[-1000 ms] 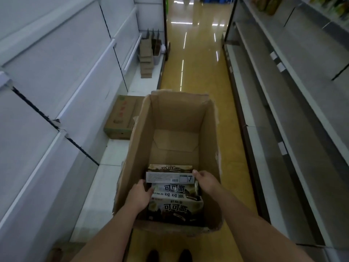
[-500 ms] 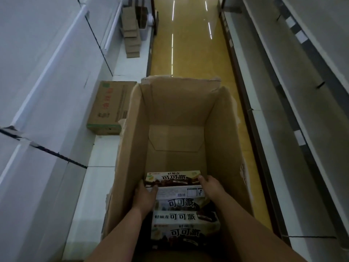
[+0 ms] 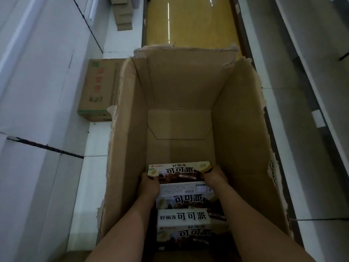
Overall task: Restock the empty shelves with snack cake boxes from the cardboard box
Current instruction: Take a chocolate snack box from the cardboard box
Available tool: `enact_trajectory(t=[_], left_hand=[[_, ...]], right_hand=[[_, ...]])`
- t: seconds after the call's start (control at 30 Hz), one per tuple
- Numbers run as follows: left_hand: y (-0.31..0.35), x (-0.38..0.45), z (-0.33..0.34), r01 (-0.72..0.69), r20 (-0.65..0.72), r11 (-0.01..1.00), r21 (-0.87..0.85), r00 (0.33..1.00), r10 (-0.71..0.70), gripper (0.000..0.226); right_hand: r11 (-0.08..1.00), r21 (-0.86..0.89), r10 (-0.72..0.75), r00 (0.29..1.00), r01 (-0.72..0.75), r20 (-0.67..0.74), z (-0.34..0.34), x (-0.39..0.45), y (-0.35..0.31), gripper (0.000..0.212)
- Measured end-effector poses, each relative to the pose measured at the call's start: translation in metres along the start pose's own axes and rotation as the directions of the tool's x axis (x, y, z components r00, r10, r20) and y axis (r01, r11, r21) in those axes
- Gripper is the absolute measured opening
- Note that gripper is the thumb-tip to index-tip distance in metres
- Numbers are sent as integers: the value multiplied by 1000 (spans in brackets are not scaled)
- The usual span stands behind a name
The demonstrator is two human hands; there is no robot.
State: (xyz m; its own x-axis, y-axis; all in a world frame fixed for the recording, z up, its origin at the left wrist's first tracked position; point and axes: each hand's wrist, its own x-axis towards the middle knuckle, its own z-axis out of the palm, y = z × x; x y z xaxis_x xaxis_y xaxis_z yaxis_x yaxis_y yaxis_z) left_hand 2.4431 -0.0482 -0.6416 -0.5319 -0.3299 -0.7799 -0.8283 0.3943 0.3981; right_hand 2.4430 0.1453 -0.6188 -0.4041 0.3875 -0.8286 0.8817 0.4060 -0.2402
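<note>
1. Hands reach down into the cardboard box (image 3: pixel 245 129): the left hand (image 3: pixel 149 186) grasps the left end of the top snack cake box (image 3: pixel 179 172), fingers curled round its edge, and the right hand (image 3: pixel 214 176) grasps the right end the same way.
2. That top snack cake box sits at the near end of the cardboard box, tilted, its printed front facing up, a white panel with a barcode showing along its near side.
3. More snack cake boxes (image 3: pixel 190 216) lie stacked below and nearer the camera, between the two forearms.
4. The far half of the cardboard box shows bare bottom flaps; its upper edges are torn.
5. A closed carton (image 3: pixel 98 91) rests on the low white shelf (image 3: pixel 94 140) to the left, just beside the cardboard box.
6. Yellow floor (image 3: pixel 188 21) runs ahead between the left shelf and the grey shelves (image 3: pixel 302 91) on the right.
</note>
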Motion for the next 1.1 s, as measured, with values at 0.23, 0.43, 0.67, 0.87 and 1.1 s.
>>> enact_trajectory(t=[0.23,0.43,0.67,0.87,1.1], left_hand=[[31,-18,-12,-100,-75,972,-212,993,86,30],[74,-64,-45,-205,-168,943,-262,972,165,41],[101,-122,-76,-253,-298,877,-409,945,133,34],[140,-179,-74,-403,-256,809,-428,913,319,27],[185,-226,-49,-520,-89,807,-279,851,518,49]], right_hand=[[996,60,64,996,-60,-69,-6,-16,-10,41],[940,341,32,993,8,-112,-46,-58,-37,67],[771,583,-179,966,257,-189,-105,-130,-60,56],[610,689,-233,920,391,-316,-163,-183,-44,43],[562,723,-186,914,401,-361,-243,-216,7,58]])
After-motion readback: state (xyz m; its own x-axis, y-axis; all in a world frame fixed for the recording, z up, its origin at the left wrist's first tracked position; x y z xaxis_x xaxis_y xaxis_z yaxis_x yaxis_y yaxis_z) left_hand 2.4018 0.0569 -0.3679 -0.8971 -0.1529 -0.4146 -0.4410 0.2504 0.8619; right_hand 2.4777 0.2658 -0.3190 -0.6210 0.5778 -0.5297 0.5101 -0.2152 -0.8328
